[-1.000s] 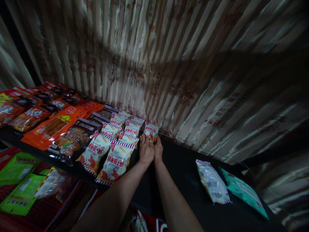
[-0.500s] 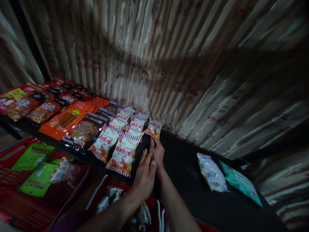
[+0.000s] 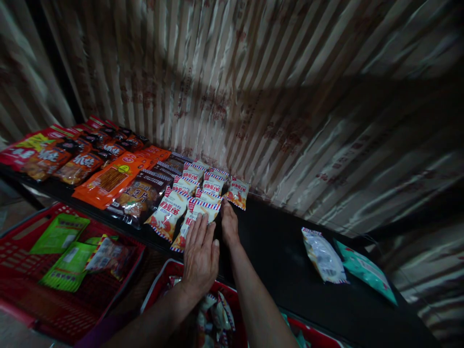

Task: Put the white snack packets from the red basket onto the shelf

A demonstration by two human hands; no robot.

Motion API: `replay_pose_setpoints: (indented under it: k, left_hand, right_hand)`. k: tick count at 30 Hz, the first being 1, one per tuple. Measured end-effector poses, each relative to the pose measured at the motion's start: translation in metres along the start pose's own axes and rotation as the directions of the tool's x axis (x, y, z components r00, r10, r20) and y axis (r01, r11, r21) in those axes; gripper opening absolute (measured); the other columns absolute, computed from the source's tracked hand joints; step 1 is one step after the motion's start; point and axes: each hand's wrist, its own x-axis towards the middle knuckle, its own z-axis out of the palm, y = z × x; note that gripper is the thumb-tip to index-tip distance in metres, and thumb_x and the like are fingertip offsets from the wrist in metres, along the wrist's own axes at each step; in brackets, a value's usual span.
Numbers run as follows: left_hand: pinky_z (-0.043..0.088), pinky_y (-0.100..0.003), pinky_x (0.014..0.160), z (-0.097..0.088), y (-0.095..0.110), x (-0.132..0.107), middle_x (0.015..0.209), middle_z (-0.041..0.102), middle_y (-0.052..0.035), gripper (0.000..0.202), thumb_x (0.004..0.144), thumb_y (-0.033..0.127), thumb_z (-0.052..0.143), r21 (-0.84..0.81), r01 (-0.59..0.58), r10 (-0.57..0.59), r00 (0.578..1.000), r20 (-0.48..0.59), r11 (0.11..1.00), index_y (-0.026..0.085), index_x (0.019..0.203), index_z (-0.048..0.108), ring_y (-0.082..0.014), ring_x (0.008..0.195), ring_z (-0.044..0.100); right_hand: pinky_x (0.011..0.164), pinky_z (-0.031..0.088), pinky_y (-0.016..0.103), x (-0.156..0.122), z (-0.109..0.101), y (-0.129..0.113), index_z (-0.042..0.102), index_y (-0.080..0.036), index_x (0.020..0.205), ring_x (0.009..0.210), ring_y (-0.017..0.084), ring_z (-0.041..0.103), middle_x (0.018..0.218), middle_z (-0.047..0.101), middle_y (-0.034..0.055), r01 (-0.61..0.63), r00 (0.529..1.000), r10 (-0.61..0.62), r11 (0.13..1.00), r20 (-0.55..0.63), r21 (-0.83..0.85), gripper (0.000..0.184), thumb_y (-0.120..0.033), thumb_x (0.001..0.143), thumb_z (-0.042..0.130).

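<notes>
Several white snack packets lie in rows on the black shelf. Your left hand is over the front packet, fingers outstretched and nearly side by side. Your right hand is just beside that packet, fingers drawn together; whether they pinch anything, you cannot tell. One lone packet lies just beyond those fingers; a teal packet lies well to their right.
</notes>
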Motion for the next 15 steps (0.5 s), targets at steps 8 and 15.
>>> replay_pose_setpoints:
  k: [8, 15]
  left_hand:
    - [0.033, -0.050, 0.109, 0.004, 0.000, -0.003, 0.143, 0.041, -0.0170, 0.042, 0.090, 0.015, 0.041, -0.027, -0.018, 0.018, 1.000, -0.013, 0.999, 0.009, 0.131, 0.044, -0.0262, 0.139, 0.025]
    - [0.032, -0.049, 0.111, 0.006, -0.003, -0.001, 0.140, 0.045, -0.0166, 0.041, 0.089, 0.015, 0.043, -0.048, -0.005, 0.004, 1.000, -0.005, 0.999, 0.009, 0.129, 0.047, -0.0254, 0.138, 0.027]
  right_hand:
    - [0.103, 0.036, 0.033, -0.001, 0.002, -0.016, 0.058, -0.016, 0.124, 0.121, 0.021, 0.052, 0.127, 0.059, 0.0096, -0.113, 0.994, 0.113, 0.994, 0.003, 0.003, 0.064, -0.060, 0.086, 0.032]
    - [0.103, 0.036, 0.034, 0.000, 0.004, -0.016, 0.061, -0.019, 0.120, 0.119, 0.022, 0.053, 0.123, 0.063, 0.0070, -0.100, 0.994, 0.098, 0.994, -0.042, -0.034, 0.062, -0.061, 0.086, 0.030]
